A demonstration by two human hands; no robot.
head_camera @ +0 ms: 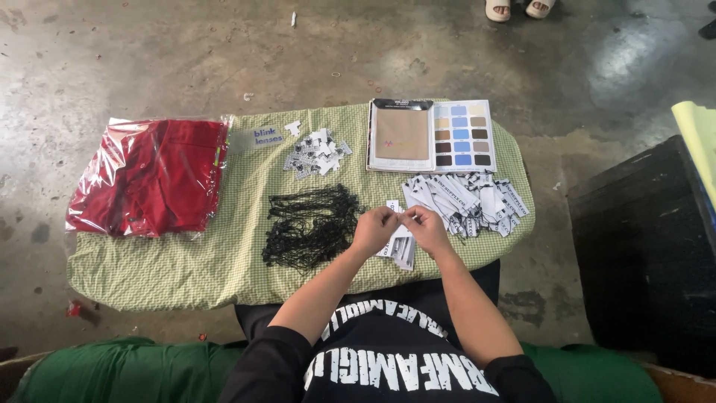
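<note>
Both hands meet over the front edge of the green checked cloth (186, 261). Left hand (375, 230) and right hand (426, 228) are pinched fingertip to fingertip on something small between them, probably one white paper tag with a black string being threaded; the item itself is too small to make out. Directly under the hands lies a short stack of finished-looking tags (401, 248).

Judgement on doing the step well: keep the tag steady in one hand, feed the string end with the other, and work close above the cloth so a dropped piece lands near the stack. Draw one string at a time from the tangled black string pile (309, 224), just left of the hands, or several will likely come along.

Supply nearby: loose pile of long white tags (470, 200) to the right, smaller tags (317, 153) further back, colour swatch card (432, 136) beyond.

Hard to read: tag hole and string end hidden by fingers. Contents of red garment in clear bag (149, 175) unclear. Someone's sandalled feet (518, 7) cut off at top edge.
</note>
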